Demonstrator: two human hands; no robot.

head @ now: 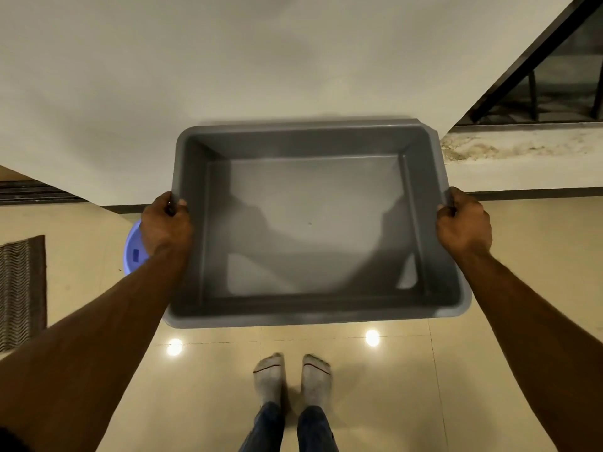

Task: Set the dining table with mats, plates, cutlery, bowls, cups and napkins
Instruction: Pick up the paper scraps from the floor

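Observation:
I hold a large grey plastic tub (313, 308) in front of me, above the floor, with nothing inside it. My left hand (164, 225) grips the tub's left rim, thumb over the edge. My right hand (465, 221) grips the right rim in the same way. The tub is slightly blurred. No mats, plates, cutlery, bowls, cups or napkins are in view.
A cream wall (228, 76) stands just beyond the tub. A blue plastic stool (133, 252) shows behind my left wrist. A dark doormat (21, 291) lies at the left. Black railing (554, 70) is at the top right. My socked feet (292, 378) stand on glossy beige tiles.

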